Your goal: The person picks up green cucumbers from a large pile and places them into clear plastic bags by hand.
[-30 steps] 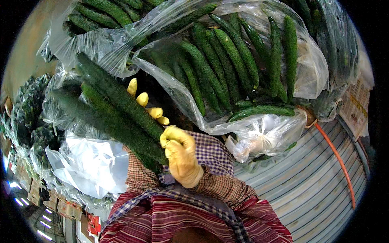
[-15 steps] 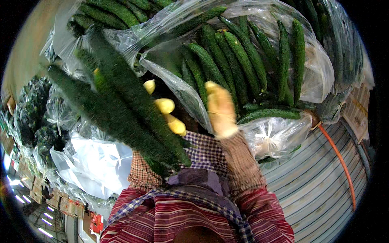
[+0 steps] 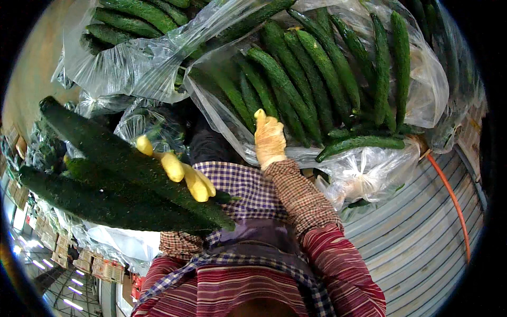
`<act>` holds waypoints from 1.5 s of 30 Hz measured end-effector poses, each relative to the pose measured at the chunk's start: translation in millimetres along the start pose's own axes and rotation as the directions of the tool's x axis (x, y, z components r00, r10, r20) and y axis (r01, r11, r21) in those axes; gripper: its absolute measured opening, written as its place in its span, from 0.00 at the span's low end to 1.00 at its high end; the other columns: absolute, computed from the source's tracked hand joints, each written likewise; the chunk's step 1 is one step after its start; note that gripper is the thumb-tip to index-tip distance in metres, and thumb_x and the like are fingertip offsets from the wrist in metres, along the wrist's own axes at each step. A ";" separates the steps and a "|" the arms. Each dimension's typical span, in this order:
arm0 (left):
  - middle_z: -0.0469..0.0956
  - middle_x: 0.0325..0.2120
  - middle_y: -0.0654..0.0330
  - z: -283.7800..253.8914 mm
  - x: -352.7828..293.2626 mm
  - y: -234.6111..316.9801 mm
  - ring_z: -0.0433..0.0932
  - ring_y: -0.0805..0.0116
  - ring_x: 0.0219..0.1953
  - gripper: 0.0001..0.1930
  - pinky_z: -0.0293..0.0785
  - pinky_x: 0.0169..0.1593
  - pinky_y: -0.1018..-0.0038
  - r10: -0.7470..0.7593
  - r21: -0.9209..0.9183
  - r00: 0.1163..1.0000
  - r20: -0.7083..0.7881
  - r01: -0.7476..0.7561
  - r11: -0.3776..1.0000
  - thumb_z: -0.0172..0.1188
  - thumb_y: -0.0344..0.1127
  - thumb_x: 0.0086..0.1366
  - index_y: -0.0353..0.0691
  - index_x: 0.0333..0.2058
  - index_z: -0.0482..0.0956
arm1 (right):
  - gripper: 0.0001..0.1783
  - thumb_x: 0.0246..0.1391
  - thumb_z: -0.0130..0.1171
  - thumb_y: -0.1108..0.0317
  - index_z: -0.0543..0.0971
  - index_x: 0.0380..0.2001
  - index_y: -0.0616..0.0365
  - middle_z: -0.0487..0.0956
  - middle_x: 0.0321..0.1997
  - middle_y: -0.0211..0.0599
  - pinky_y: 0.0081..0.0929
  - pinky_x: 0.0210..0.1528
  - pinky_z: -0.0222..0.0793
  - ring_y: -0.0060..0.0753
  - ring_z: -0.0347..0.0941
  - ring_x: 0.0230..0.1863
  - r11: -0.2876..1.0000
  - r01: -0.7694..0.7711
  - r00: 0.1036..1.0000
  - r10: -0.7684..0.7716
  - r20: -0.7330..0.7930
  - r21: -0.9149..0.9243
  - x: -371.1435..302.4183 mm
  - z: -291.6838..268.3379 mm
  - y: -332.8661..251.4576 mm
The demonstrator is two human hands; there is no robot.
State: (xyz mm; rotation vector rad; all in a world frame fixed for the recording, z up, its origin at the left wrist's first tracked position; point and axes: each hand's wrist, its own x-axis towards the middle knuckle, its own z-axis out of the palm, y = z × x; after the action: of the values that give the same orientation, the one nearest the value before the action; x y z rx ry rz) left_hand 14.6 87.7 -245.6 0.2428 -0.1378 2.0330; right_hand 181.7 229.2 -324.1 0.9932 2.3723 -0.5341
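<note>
My left hand (image 3: 182,171), in a yellow glove, is wrapped round several long dark-green cucumbers (image 3: 127,158); its fingers show on top, and the rest of it is hidden under them. The cucumbers fan out to the left, in front of my lap. My right hand (image 3: 270,138), also gloved, is closed at the near left edge of a clear plastic bag (image 3: 219,119). It appears to grip the film, though the pinch itself is hidden. Inside that bag, more cucumbers (image 3: 311,79) lie side by side.
Another bag of cucumbers (image 3: 132,24) lies at the far left. A knotted clear bag (image 3: 364,171) sits to the right, by an orange strap (image 3: 449,201) on a ridged grey floor (image 3: 406,227). White plastic film (image 3: 127,243) lies below the held cucumbers. Cartons (image 3: 84,261) stand further left.
The held cucumbers have swung left and down, to lie flatter, with my left hand moving left. My right hand has shifted slightly left along the bag's edge and its fingers have curled.
</note>
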 end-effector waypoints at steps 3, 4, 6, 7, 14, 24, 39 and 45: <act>0.45 0.63 0.38 -10.4 1.5 -4.7 0.64 0.29 0.53 0.31 0.64 0.50 0.35 0.041 -0.028 0.999 0.021 -0.040 0.999 0.36 0.46 0.71 0.49 0.67 0.34 | 0.33 0.41 0.60 0.74 0.65 0.55 0.57 0.72 0.41 0.44 0.40 0.49 0.68 0.49 0.68 0.43 0.956 0.048 0.996 -0.023 -0.089 0.290 -4.3 -16.7 9.5; 0.45 0.64 0.38 -8.8 0.1 -5.3 0.64 0.29 0.53 0.31 0.64 0.50 0.35 0.069 -0.025 0.997 0.019 -0.068 0.997 0.36 0.46 0.71 0.50 0.67 0.34 | 0.34 0.39 0.59 0.75 0.65 0.55 0.58 0.72 0.43 0.44 0.39 0.50 0.67 0.48 0.67 0.45 0.891 0.175 0.978 -0.110 -0.175 0.418 -9.8 -26.9 9.4; 0.44 0.64 0.38 -14.8 4.3 -9.2 0.65 0.29 0.53 0.30 0.64 0.50 0.34 0.117 -0.057 0.993 0.015 -0.116 0.992 0.35 0.46 0.72 0.50 0.67 0.35 | 0.34 0.38 0.58 0.76 0.67 0.55 0.62 0.72 0.49 0.44 0.38 0.54 0.64 0.45 0.67 0.51 0.757 0.303 0.951 -0.197 -0.240 0.579 -23.3 -58.8 10.4; 0.45 0.63 0.37 -11.4 4.9 -13.0 0.65 0.29 0.53 0.31 0.64 0.50 0.35 0.124 -0.043 0.991 -0.054 -0.126 0.991 0.37 0.46 0.71 0.48 0.67 0.36 | 0.34 0.38 0.58 0.76 0.67 0.55 0.62 0.72 0.49 0.46 0.36 0.55 0.63 0.47 0.67 0.51 0.752 0.352 0.934 -0.241 -0.265 0.557 -28.0 -80.7 6.2; 0.52 0.60 0.36 -5.7 13.9 -33.1 0.66 0.37 0.54 0.37 0.66 0.55 0.46 0.165 0.047 0.894 -0.417 -0.160 0.986 0.53 0.46 0.62 0.39 0.64 0.48 | 0.38 0.43 0.62 0.61 0.64 0.57 0.68 0.69 0.48 0.50 0.37 0.51 0.65 0.44 0.69 0.46 0.455 0.563 0.815 -0.446 -0.370 0.690 -33.7 -169.3 -73.0; 0.73 0.50 0.52 45.6 58.7 -3.2 0.72 0.58 0.53 0.39 0.66 0.59 0.67 0.059 0.280 0.638 -0.768 0.251 0.927 0.69 0.40 0.46 0.36 0.57 0.65 | 0.54 0.38 0.69 0.71 0.48 0.66 0.63 0.59 0.64 0.40 0.31 0.66 0.50 0.32 0.56 0.64 -0.030 0.170 0.932 -0.319 -0.171 0.985 2.7 -166.2 -76.1; 0.75 0.45 0.58 72.7 311.9 150.7 0.76 0.67 0.44 0.26 0.75 0.48 0.72 0.141 0.600 0.770 -0.622 0.354 0.718 0.60 0.33 0.58 0.36 0.55 0.65 | 0.36 0.47 0.68 0.63 0.63 0.57 0.58 0.72 0.51 0.33 0.28 0.54 0.66 0.28 0.69 0.50 -0.391 0.055 0.893 -0.393 -0.221 0.919 172.5 -324.4 -179.4; 0.73 0.47 0.57 72.6 346.0 194.3 0.75 0.66 0.46 0.29 0.74 0.49 0.71 0.211 0.662 0.800 -0.562 0.282 0.694 0.61 0.31 0.57 0.38 0.57 0.63 | 0.35 0.48 0.67 0.63 0.64 0.58 0.55 0.72 0.53 0.33 0.31 0.56 0.66 0.31 0.69 0.52 -0.487 -0.097 0.867 -0.469 -0.166 0.868 216.3 -351.9 -220.0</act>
State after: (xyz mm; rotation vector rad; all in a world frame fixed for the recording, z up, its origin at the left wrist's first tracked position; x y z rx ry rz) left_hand -303.3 284.2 -93.5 0.0582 1.1077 1.9251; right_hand -217.2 388.0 -137.8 0.6118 0.9259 -3.1023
